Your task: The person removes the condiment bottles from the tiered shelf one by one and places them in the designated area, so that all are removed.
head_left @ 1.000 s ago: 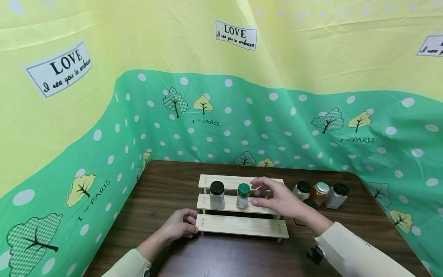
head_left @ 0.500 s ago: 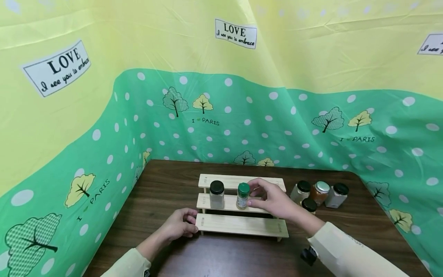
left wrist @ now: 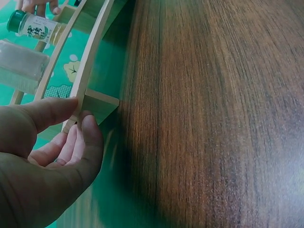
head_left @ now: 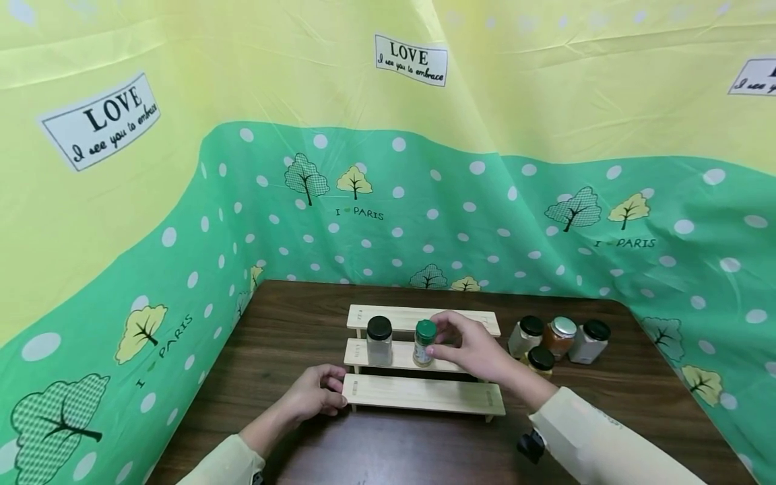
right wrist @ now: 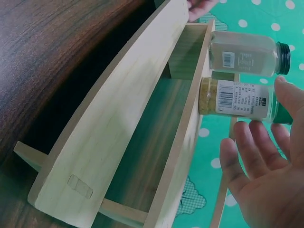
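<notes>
A three-tier wooden rack (head_left: pixel 424 394) stands on the table. At its left end my left hand (head_left: pixel 315 392) pinches the lowest tier; in the left wrist view the thumb (left wrist: pixel 54 113) lies against the board's end with fingers opposite. On the middle tier stand a black-lidded jar (head_left: pixel 380 345) of pale contents and, to its right, a green-capped spice jar (head_left: pixel 422 352). My right hand (head_left: pixel 473 347) is at the right side of the spice jar. In the right wrist view its thumb (right wrist: pixel 289 97) is at the green cap, while the other fingers spread beside the jar, not wrapped round it.
Right of the rack is a cluster of jars: a black-lidded one (head_left: pixel 523 340), an orange one with a silver lid (head_left: pixel 559 340), a white one with a black lid (head_left: pixel 588 345), and a small black-lidded one (head_left: pixel 541 360) in front. A patterned curtain (head_left: pixel 394 236) borders the dark wooden table (head_left: pixel 291 303).
My right hand has moved left to the green-capped jar, its thumb and fingers coming closer to it. The small black-lidded jar has come into view. My left hand stays at the rack.
</notes>
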`<state>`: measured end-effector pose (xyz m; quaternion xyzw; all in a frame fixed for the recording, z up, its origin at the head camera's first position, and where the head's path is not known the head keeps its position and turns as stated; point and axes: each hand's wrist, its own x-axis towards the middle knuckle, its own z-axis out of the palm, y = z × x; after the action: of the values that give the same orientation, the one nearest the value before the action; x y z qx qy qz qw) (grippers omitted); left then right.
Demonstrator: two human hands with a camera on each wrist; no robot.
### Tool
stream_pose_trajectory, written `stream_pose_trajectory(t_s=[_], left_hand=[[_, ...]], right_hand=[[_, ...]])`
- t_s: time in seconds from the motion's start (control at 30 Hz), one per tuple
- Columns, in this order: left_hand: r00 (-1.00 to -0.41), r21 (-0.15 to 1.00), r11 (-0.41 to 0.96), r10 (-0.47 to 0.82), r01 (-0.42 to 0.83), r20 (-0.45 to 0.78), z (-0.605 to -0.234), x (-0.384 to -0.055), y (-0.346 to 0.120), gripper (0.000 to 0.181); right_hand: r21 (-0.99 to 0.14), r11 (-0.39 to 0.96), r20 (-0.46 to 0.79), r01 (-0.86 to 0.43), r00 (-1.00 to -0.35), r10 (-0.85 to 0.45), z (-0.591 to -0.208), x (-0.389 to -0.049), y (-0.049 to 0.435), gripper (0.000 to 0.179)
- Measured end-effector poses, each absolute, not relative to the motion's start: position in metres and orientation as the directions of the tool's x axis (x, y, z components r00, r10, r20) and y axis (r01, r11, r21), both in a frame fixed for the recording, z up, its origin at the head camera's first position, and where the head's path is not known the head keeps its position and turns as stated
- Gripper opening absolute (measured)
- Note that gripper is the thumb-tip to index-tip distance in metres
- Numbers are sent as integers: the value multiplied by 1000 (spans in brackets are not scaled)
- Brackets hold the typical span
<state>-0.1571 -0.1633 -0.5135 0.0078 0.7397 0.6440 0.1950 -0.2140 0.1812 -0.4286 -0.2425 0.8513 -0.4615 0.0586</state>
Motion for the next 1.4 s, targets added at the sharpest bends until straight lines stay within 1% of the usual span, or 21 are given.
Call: stream_pose_trajectory(t_s=[0.23, 0.83, 1.1, 1.4], left_hand=[[-924, 957, 165, 265, -239, -276, -516, -158, -164, 60], [-923, 960, 152, 273, -236, -270, -517, -158, -165, 61], [-924, 960, 155, 271, -235, -270, -517, -156, -165, 60], [-924, 961, 153, 272, -233, -267, -518, -157, -165, 60]], right_hand=[[-813, 459, 126, -359, -877, -463, -429, -215, 178, 37], [-825, 461, 122, -328, -899, -421, -427, -211, 185, 34], [-817, 457, 162, -351, -901, -403, -416, -209, 202, 34], [-787, 489, 205, -376, -907, -367, -400, -203, 236, 32]])
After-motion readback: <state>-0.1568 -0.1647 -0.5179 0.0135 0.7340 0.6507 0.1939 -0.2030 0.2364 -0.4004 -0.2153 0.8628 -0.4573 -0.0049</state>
